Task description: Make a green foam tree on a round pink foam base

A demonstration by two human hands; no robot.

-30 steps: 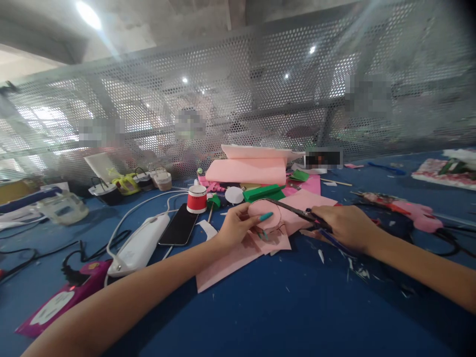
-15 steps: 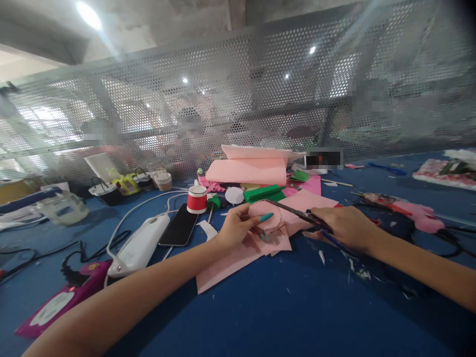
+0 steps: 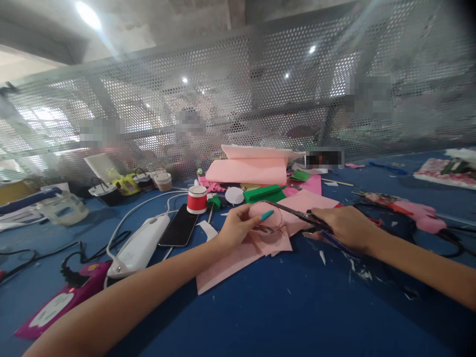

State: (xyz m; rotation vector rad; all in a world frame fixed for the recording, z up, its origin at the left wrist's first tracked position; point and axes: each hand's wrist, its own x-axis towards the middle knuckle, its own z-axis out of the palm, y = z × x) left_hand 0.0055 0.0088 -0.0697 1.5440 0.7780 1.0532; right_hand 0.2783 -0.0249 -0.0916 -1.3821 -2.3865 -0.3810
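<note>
The left hand [image 3: 238,225] pinches a pink paper disc [image 3: 262,214], thumb on its near face and fingers closed behind it, holding it up just above the pink sheets [image 3: 238,258] that lie on the blue table [image 3: 267,317]. The right hand [image 3: 344,225] is closed around the handles of a pair of scissors [image 3: 297,214], whose blades reach to the disc's upper edge; whether the blades are parted cannot be told. A blue pen [image 3: 336,242] sits under the right hand. Left of the disc lie a black phone [image 3: 180,225] and a white charger [image 3: 139,244] with its cable. Behind the disc stand a red and white cup [image 3: 196,199], green paper [image 3: 264,192] and a stack of pink sheets [image 3: 247,168]. Small paper scraps [image 3: 353,267] lie to the right of the disc.
</note>
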